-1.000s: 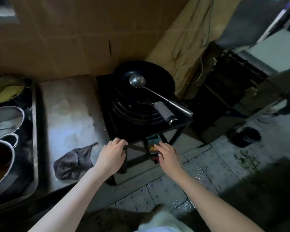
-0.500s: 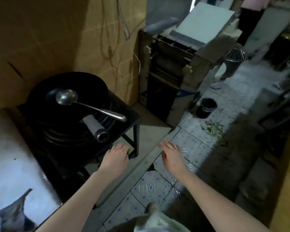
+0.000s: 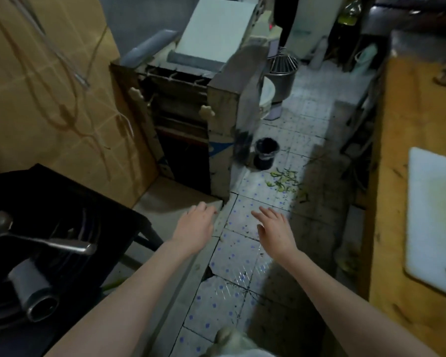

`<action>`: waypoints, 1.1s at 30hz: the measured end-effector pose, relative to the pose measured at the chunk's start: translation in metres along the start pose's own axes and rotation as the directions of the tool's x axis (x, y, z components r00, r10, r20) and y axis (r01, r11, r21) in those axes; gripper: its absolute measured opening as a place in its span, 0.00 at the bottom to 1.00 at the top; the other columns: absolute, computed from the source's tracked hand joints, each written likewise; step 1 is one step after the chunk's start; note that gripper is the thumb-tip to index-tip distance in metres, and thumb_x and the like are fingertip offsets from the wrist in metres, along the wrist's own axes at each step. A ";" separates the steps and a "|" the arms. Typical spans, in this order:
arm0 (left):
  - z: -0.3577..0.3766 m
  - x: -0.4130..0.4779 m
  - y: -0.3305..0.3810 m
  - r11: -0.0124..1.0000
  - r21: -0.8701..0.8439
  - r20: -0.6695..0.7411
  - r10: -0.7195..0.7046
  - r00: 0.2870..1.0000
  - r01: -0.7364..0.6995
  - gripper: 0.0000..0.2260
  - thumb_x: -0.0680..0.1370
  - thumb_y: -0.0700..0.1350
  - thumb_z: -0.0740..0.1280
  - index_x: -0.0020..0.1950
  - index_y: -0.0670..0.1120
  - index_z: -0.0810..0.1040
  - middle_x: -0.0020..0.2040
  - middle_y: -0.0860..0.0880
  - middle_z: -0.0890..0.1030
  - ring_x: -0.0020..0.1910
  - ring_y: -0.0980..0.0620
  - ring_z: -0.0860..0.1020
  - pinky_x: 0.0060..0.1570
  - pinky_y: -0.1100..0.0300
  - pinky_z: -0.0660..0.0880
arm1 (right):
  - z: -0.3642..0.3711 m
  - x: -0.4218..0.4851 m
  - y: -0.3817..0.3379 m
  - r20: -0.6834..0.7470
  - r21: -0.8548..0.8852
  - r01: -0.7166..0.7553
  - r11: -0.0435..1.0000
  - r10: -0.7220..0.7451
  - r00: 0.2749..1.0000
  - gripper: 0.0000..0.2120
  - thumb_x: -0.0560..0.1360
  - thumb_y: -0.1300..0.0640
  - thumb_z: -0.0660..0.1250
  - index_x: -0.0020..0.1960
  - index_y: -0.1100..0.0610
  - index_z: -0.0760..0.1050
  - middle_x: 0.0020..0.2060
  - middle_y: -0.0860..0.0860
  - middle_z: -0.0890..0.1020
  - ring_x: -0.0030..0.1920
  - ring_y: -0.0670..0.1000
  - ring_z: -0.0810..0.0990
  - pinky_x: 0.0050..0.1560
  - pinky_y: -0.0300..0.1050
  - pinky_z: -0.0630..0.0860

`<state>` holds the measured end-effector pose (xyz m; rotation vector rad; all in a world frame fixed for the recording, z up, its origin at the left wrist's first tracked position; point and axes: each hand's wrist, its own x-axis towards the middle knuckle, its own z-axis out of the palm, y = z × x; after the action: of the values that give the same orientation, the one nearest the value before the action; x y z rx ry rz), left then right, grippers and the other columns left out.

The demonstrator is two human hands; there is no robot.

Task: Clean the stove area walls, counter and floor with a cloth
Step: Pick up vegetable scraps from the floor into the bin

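Observation:
The black stove stand (image 3: 70, 199) fills the lower left, with a black wok, its grey handle (image 3: 31, 289) and a steel ladle (image 3: 44, 240) on it. My left hand (image 3: 196, 225) hovers empty, fingers loosely bent, over the raised concrete step (image 3: 170, 199) right of the stove. My right hand (image 3: 276, 230) is held out with fingers straight over the dotted floor tiles (image 3: 242, 256), holding nothing. A cardboard-lined wall (image 3: 49, 112) stands behind the stove. No cloth is in view.
A worn metal machine (image 3: 191, 112) stands beyond the step. A small black bucket (image 3: 265, 153) and green vegetable scraps (image 3: 283, 180) lie on the floor. A wooden counter with a white cutting board (image 3: 435, 217) runs along the right. A metal mixer bowl (image 3: 283, 76) stands farther back.
The view has swung right, away from the counter and grey cloth. My left hand has left the stove frame; both hands now hover empty over the step and floor.

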<state>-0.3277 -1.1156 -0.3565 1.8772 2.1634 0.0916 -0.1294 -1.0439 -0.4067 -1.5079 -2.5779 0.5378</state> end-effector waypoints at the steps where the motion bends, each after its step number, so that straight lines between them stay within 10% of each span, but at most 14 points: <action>1: -0.002 0.013 0.007 1.000 0.013 -0.001 0.020 1.000 -0.020 0.16 0.79 0.42 0.57 0.67 0.47 0.67 0.64 0.45 0.70 0.61 0.44 0.70 0.56 0.52 0.68 | -0.006 0.003 0.008 -0.016 0.004 -0.019 1.000 0.020 1.000 0.21 0.80 0.60 0.56 0.71 0.49 0.64 0.73 0.50 0.64 0.74 0.53 0.58 0.73 0.52 0.54; 33: -0.063 0.418 0.070 0.943 0.078 -0.063 0.329 0.942 -0.324 0.14 0.78 0.44 0.58 0.64 0.45 0.70 0.61 0.44 0.72 0.59 0.43 0.71 0.55 0.50 0.68 | -0.136 0.256 0.173 -0.150 0.023 -0.502 0.865 0.499 0.853 0.22 0.77 0.62 0.60 0.70 0.51 0.68 0.71 0.54 0.68 0.72 0.55 0.63 0.72 0.57 0.59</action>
<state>-0.3263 -0.6872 -0.3485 2.2913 1.8997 0.1604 -0.0791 -0.7132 -0.3626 -2.1487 -2.0670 0.4206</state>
